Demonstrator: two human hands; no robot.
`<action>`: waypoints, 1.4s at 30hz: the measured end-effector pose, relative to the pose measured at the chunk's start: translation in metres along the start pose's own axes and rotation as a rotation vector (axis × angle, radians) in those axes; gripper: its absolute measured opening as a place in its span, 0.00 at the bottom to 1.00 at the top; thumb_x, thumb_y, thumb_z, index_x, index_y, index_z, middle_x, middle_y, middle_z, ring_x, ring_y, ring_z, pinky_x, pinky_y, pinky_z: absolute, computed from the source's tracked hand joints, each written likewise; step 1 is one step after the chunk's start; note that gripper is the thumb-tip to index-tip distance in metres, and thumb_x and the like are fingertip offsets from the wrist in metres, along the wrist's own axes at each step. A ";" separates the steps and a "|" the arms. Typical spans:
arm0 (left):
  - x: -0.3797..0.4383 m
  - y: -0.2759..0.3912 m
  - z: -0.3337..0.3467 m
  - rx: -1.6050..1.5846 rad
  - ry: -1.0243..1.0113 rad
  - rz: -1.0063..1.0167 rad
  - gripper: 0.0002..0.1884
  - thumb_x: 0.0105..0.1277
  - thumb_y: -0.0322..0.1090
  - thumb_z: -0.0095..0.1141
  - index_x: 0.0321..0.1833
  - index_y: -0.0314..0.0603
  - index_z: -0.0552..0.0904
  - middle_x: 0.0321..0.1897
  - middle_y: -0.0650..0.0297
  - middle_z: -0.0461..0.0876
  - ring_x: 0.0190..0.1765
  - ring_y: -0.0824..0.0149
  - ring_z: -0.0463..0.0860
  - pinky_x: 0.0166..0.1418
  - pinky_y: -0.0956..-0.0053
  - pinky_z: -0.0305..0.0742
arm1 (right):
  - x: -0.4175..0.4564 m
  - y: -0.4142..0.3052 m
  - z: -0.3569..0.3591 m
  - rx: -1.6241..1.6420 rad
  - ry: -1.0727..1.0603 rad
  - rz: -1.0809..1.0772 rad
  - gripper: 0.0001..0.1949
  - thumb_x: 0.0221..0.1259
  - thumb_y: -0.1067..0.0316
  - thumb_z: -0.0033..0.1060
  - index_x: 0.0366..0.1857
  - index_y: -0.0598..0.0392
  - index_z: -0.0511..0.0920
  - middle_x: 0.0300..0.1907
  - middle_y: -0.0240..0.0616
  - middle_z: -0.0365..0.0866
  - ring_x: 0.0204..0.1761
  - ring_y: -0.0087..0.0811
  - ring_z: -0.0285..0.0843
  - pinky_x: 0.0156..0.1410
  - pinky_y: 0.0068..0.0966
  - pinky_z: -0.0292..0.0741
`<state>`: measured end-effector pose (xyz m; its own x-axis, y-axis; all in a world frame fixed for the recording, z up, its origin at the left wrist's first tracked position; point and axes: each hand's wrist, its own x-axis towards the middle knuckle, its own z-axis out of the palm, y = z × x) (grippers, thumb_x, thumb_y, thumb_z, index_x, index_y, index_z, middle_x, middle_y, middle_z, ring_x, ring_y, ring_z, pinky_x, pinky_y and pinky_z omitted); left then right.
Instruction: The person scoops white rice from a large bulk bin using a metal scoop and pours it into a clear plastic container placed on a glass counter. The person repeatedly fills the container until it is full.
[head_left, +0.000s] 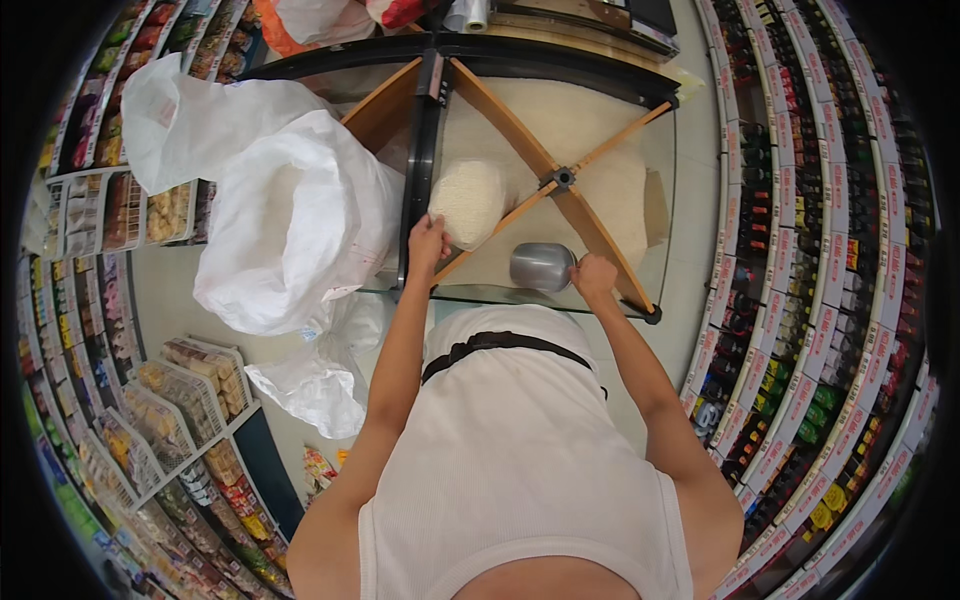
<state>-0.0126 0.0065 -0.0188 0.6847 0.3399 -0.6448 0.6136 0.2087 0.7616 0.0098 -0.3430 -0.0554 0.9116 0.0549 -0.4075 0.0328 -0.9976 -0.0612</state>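
Observation:
My left hand (429, 244) grips the near edge of a clear plastic bag filled with white rice (468, 202). The filled bag sits over the rice bin, against its black left frame. In my right hand (595, 279) is the handle of a grey scoop (540, 266), its bowl pointing left, low over the loose rice (517, 112). Whether the scoop holds any rice is hidden. Crossed wooden dividers (600, 232) with a black hub (561, 178) span the bin above the rice.
A large white woven sack (352, 187) stands open on the left, with a silvery plastic bag (322, 382) below it. Bottle shelves (795, 300) line the right side. Shelves of packaged goods and white wire baskets (176, 405) stand left. A glass edge (510, 300) runs before my waist.

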 end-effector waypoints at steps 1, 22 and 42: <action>-0.001 0.003 -0.001 -0.001 -0.028 -0.025 0.12 0.78 0.42 0.49 0.45 0.41 0.80 0.20 0.68 0.77 0.17 0.75 0.71 0.20 0.79 0.65 | 0.008 -0.007 0.018 0.013 0.027 -0.001 0.15 0.49 0.49 0.73 0.26 0.51 0.90 0.30 0.46 0.88 0.37 0.45 0.88 0.44 0.39 0.83; 0.012 -0.017 -0.022 0.040 -0.039 0.068 0.14 0.79 0.39 0.47 0.35 0.40 0.79 0.21 0.68 0.77 0.16 0.76 0.72 0.19 0.81 0.65 | -0.005 0.084 0.061 0.717 -0.047 -0.039 0.11 0.50 0.61 0.77 0.31 0.58 0.90 0.27 0.40 0.90 0.29 0.28 0.87 0.39 0.26 0.80; -0.001 0.001 -0.001 0.129 0.109 0.235 0.15 0.78 0.38 0.48 0.44 0.36 0.87 0.17 0.66 0.75 0.17 0.74 0.73 0.22 0.73 0.69 | -0.031 0.028 -0.131 0.658 0.150 -0.036 0.14 0.51 0.55 0.77 0.32 0.54 0.90 0.29 0.44 0.88 0.31 0.39 0.87 0.40 0.30 0.80</action>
<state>-0.0130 0.0076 -0.0170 0.7722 0.4630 -0.4351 0.4925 -0.0034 0.8703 0.0362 -0.3779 0.0750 0.9631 0.0338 -0.2670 -0.1490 -0.7592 -0.6335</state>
